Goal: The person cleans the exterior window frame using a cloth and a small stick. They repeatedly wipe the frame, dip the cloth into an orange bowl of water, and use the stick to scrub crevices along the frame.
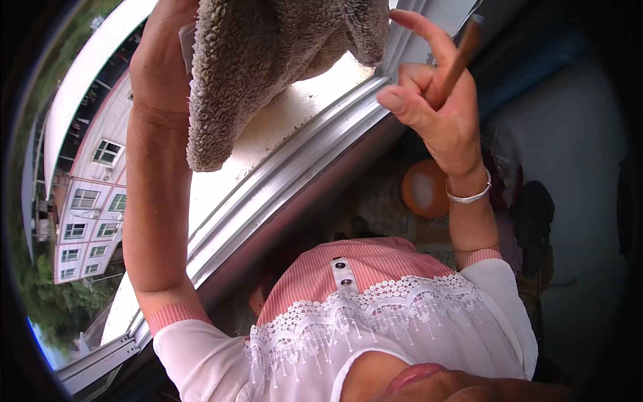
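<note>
A thick grey-brown terry cloth (271,55) hangs in folds at the top of the view, over the bright window sill (281,115). My left hand (163,60) is raised against its left edge; the fingers are hidden by the cloth and the frame's top edge. A small pale tag (187,45) shows between hand and cloth. My right hand (442,105) has a brown stick-like handle (462,58) gripped in its curled fingers, slanting up to a pale end. Its index finger stretches to the cloth's right edge; whether it touches is unclear.
A metal window track (296,166) curves diagonally beneath the cloth. Outside at left stands a building (93,201) with several windows, with trees (55,306) near it. Indoors, an orange container (424,188) and a dark object (532,216) lie low in shadow behind my right forearm.
</note>
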A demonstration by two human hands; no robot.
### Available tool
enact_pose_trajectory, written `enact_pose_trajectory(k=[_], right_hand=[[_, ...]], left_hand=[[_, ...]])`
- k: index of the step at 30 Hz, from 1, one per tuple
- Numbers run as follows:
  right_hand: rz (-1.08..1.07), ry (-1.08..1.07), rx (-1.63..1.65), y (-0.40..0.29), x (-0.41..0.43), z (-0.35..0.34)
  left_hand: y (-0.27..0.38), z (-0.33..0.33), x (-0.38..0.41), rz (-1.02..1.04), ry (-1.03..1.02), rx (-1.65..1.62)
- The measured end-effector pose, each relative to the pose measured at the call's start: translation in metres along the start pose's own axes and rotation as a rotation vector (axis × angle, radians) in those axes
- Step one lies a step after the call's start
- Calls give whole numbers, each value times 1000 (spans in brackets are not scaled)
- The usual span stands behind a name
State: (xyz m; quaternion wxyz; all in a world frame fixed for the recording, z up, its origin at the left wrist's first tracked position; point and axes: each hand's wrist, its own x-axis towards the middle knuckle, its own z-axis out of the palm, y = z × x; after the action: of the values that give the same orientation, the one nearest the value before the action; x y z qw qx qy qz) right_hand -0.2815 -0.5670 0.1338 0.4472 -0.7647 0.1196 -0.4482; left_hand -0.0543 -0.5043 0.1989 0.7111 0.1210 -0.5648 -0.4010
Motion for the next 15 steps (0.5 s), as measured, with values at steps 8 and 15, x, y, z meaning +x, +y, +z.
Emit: enact_pose_trajectory(k=[8,15], right_hand=[[-72,27,290,-24,-6,-34],[-88,88,-289,-5,-16,11]], left_hand=[[36,-24,53,48,-485,36],[8,32,32,-659,-179,3]])
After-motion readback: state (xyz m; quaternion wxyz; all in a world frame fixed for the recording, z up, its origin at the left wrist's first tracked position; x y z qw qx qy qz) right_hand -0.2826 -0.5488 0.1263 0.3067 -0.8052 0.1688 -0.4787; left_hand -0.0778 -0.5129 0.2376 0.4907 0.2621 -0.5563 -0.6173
